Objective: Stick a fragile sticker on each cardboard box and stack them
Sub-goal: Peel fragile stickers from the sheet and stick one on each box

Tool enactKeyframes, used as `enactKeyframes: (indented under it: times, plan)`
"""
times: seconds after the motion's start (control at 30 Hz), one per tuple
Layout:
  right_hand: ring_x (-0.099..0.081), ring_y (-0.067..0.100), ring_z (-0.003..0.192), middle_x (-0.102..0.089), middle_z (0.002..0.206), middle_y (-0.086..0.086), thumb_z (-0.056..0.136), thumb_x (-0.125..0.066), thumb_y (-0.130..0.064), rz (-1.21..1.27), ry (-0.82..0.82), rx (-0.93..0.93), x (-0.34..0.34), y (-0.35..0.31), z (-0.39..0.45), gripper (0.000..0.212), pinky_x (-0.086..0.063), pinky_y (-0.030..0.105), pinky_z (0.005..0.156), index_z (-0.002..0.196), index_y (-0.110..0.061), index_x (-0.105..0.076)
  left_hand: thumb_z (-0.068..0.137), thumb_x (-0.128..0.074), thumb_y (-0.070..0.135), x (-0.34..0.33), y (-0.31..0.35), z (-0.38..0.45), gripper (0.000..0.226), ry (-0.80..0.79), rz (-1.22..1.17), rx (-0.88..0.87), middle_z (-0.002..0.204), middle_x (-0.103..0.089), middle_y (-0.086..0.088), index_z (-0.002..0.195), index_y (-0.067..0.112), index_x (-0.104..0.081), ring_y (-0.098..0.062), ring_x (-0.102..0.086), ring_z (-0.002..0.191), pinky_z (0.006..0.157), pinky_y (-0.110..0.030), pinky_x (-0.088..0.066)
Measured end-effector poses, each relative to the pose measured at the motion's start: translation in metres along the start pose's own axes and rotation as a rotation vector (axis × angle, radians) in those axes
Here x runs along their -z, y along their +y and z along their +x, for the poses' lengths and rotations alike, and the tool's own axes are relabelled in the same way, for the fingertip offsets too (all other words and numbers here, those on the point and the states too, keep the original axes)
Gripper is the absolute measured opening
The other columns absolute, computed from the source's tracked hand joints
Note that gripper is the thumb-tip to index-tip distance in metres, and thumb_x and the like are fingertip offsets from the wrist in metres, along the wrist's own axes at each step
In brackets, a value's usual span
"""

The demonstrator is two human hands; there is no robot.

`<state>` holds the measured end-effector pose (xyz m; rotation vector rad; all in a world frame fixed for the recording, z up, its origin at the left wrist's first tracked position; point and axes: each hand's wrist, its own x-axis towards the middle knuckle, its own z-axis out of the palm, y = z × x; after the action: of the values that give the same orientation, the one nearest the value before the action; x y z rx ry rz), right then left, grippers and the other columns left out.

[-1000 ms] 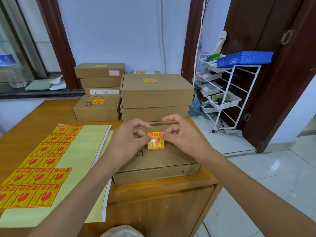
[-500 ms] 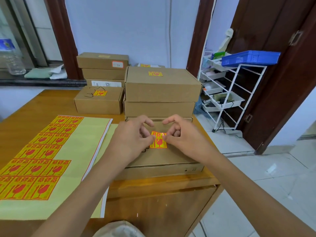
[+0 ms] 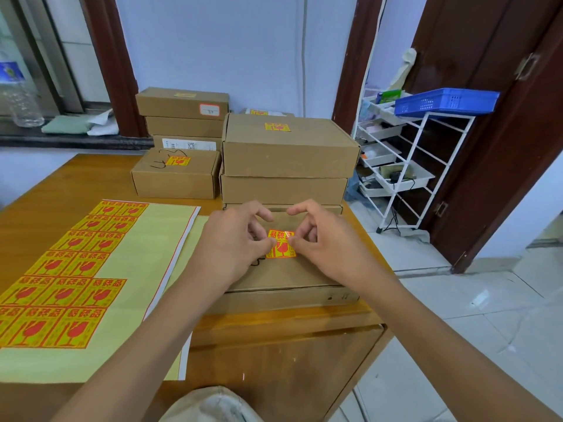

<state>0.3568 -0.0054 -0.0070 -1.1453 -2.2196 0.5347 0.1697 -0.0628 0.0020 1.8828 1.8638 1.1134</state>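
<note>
Two stacked boxes (image 3: pixel 286 166) just behind sticker (image 3: pixel 281 244).

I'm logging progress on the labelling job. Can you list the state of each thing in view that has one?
Left hand: fingers pinching the sticker's left edge.
Right hand: fingers pinching its right edge.
Sticker: over the near box's lid; whether fully stuck, cannot tell.
Near box: closed, flat on the table.
Stacked boxes: closed, top one stickered.
Small box: closed, stickered.
Sticker sheet: partly used.
Blue basket: on top of the white rack.
</note>
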Motion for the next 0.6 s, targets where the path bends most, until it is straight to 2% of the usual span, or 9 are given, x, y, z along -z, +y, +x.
enactKeyframes:
  times: [0.17, 0.27, 0.4, 0.47, 0.53, 0.6]
  plan:
    - [-0.056, 0.005, 0.068, -0.064, 0.083, -0.013, 0.094, -0.073, -0.026, -0.095, 0.0, 0.028, 0.0, -0.003, 0.0, 0.039, -0.054, 0.04, 0.069, 0.128, -0.034, -0.056, 0.076, -0.088, 0.02, -0.001, -0.003, 0.002, 0.032, 0.013, 0.018, 0.017, 0.077, -0.069, 0.01, 0.101, 0.028, -0.07, -0.005, -0.065, 0.064, 0.067, -0.027, -0.055]
    - [-0.053, 0.006, 0.073, -0.056, 0.084, -0.012, 0.09, -0.075, -0.032, -0.128, 0.037, 0.017, 0.0, -0.002, -0.001, 0.028, -0.048, 0.035, 0.064, 0.113, -0.036, -0.059, 0.075, -0.088, 0.02, -0.001, -0.004, 0.003, 0.034, 0.018, 0.025, -0.01, 0.084, -0.063, 0.006, 0.099, 0.034, -0.068, -0.013, -0.064, 0.067, 0.066, -0.031, -0.053]
    - [-0.05, 0.007, 0.077, -0.052, 0.082, -0.012, 0.084, -0.075, -0.028, -0.1, 0.052, 0.026, 0.0, 0.0, -0.003, 0.011, -0.048, 0.035, 0.067, 0.088, -0.035, -0.068, 0.082, -0.083, 0.023, -0.004, -0.008, 0.004, 0.023, -0.025, 0.077, -0.073, 0.083, -0.059, 0.008, 0.096, 0.036, -0.072, -0.007, -0.058, 0.069, 0.062, -0.016, -0.039]
    - [-0.051, 0.007, 0.077, -0.054, 0.08, -0.012, 0.084, -0.072, -0.026, -0.134, 0.034, 0.024, -0.001, -0.002, -0.004, 0.01, -0.042, 0.032, 0.065, 0.087, -0.034, -0.068, 0.085, -0.079, 0.028, -0.005, -0.009, 0.006, 0.016, -0.048, 0.134, -0.122, 0.094, -0.059, 0.007, 0.098, 0.035, -0.074, -0.006, -0.056, 0.084, 0.075, -0.017, -0.043]
    - [-0.051, 0.007, 0.081, -0.055, 0.079, -0.012, 0.087, -0.067, -0.026, -0.2, -0.014, 0.048, 0.002, -0.003, -0.002, 0.009, -0.037, 0.031, 0.069, 0.09, -0.035, -0.065, 0.089, -0.073, 0.036, -0.003, -0.01, 0.007, 0.016, -0.099, 0.241, -0.177, 0.105, -0.056, 0.005, 0.105, 0.037, -0.072, -0.015, -0.052, 0.103, 0.092, -0.036, -0.045]
    - [-0.052, 0.008, 0.084, -0.056, 0.08, -0.011, 0.092, -0.065, -0.027, -0.188, -0.12, 0.071, 0.009, -0.002, 0.001, 0.01, -0.038, 0.033, 0.074, 0.095, -0.036, -0.061, 0.091, -0.065, 0.05, 0.0, -0.014, 0.006, 0.022, -0.166, 0.335, -0.209, 0.119, -0.052, 0.008, 0.112, 0.042, -0.067, -0.017, -0.044, 0.117, 0.1, -0.042, -0.039]
